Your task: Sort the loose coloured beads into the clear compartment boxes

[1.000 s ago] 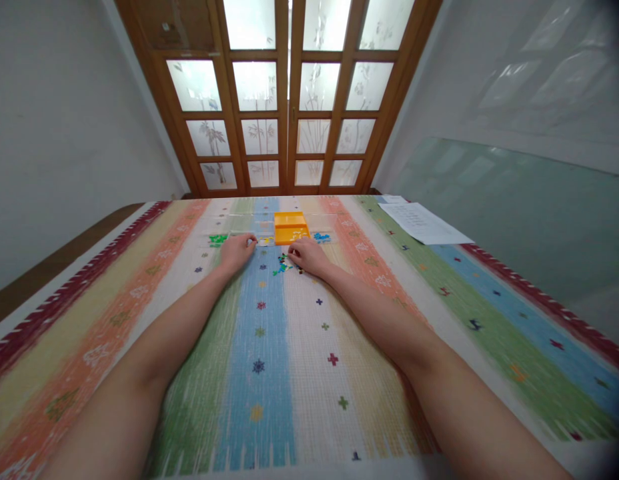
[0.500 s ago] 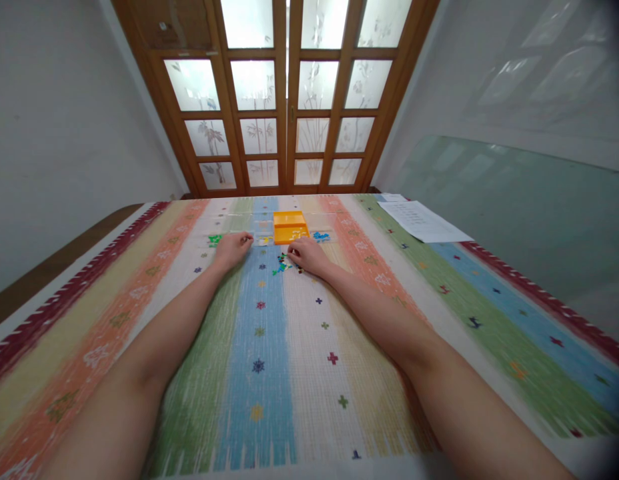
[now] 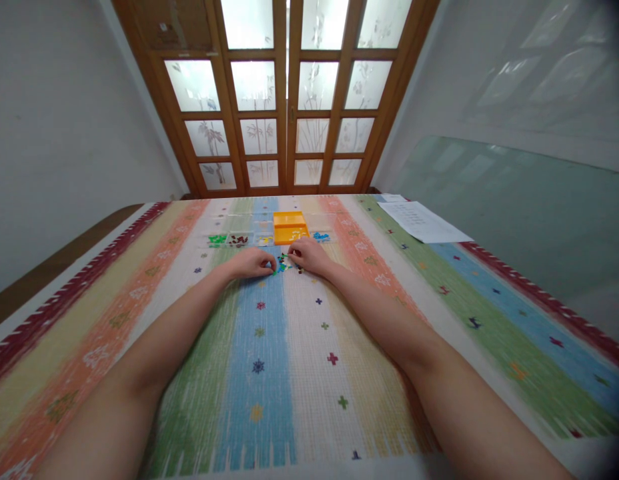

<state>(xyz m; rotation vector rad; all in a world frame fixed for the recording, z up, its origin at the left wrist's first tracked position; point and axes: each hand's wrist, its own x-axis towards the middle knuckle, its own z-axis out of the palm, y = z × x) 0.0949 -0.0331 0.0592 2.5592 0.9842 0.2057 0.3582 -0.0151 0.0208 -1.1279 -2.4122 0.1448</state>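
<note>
A small mixed pile of tiny coloured pieces, green, blue and dark, lies on the striped cloth between my hands. My left hand is at the pile's left edge, thumb and fingertips drawn together by a green piece; whether anything is pinched is too small to tell. From the right, my right hand rests over the pile with its fingers closed, and what they hold is hidden. Beyond the hands are sorted heaps: green pieces, dark brown pieces, yellow pieces and blue pieces.
An orange box with pale pieces in it stands behind the pile, among clear compartments. Printed paper sheets lie at the far right of the table. The striped tablecloth covers the table; wooden doors with glass panes are behind it.
My left hand has moved from the dark brown pieces toward me and right, to the mixed pile, uncovering the brown heap. My right hand has stayed nearly in place.
</note>
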